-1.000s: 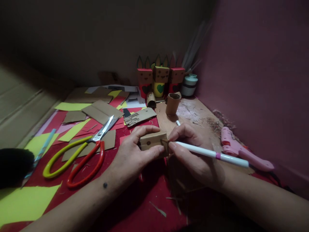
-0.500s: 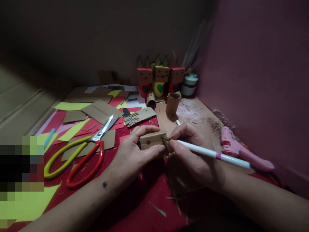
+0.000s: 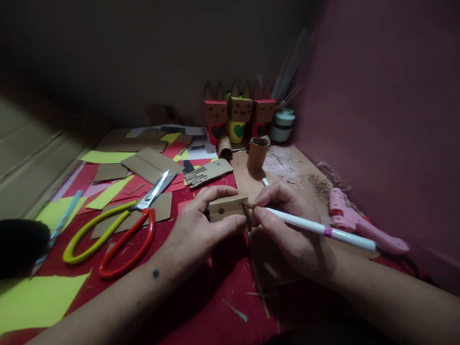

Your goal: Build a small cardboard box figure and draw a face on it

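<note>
Small brown cardboard box (image 3: 230,207), dark dot (image 3: 221,211) on face; white marker (image 3: 305,222) slanting, tip at box.

The left hand (image 3: 201,218) holds a small cardboard box (image 3: 230,202) above the near middle of the worktop (image 3: 215,297); the right hand (image 3: 283,223) holds a white pen (image 3: 305,222), its brown tip at the box's right end. Scissors (image 3: 145,202) with yellow and red handles lie toward the left edge. Three eared figures (image 3: 239,110) and a mint jar (image 3: 282,128) stand by the far edge, behind an upright cardboard tube (image 3: 257,157). A pink glue gun (image 3: 359,227) lies near the right edge.
</note>
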Demonstrator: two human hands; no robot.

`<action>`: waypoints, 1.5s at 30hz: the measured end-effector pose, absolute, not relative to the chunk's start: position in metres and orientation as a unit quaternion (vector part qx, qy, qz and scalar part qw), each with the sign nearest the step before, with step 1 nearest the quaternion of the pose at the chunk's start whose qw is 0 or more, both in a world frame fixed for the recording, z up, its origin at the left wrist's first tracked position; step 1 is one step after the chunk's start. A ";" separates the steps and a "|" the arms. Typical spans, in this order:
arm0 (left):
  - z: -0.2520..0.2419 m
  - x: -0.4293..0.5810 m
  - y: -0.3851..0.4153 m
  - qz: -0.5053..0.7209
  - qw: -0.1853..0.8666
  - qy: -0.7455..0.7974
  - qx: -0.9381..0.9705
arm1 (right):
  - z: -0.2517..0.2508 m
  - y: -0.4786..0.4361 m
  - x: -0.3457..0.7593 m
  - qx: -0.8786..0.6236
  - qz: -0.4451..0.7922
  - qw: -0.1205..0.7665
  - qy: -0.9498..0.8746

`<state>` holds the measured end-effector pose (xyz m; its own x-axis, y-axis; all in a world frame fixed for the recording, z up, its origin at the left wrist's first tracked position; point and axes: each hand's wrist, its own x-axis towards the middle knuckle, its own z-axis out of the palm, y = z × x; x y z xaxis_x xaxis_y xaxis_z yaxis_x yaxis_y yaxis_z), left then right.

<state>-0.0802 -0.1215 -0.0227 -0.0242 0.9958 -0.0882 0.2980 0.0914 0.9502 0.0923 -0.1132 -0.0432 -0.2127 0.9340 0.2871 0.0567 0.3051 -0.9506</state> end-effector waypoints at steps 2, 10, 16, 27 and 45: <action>-0.022 -0.080 -0.122 0.399 0.435 0.597 0.543 | -0.042 -0.113 0.092 -0.390 0.435 0.493 -0.645; -0.023 -0.079 -0.121 0.408 0.426 0.594 0.547 | -0.037 -0.113 0.092 -0.402 0.415 0.492 -0.651; -0.024 -0.081 -0.121 0.405 0.431 0.594 0.546 | -0.037 -0.112 0.092 -0.404 0.406 0.492 -0.655; -0.025 -0.080 -0.121 0.402 0.455 0.585 0.538 | -0.043 -0.113 0.095 -0.371 0.439 0.487 -0.658; -0.023 -0.079 -0.121 0.396 0.443 0.585 0.552 | -0.044 -0.114 0.095 -0.381 0.434 0.469 -0.668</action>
<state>-0.0790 -0.1211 -0.0226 0.0019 0.9967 -0.0811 0.2947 0.0770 0.9525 0.0947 -0.1142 -0.0438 -0.2702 0.9163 0.2957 0.1020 0.3326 -0.9375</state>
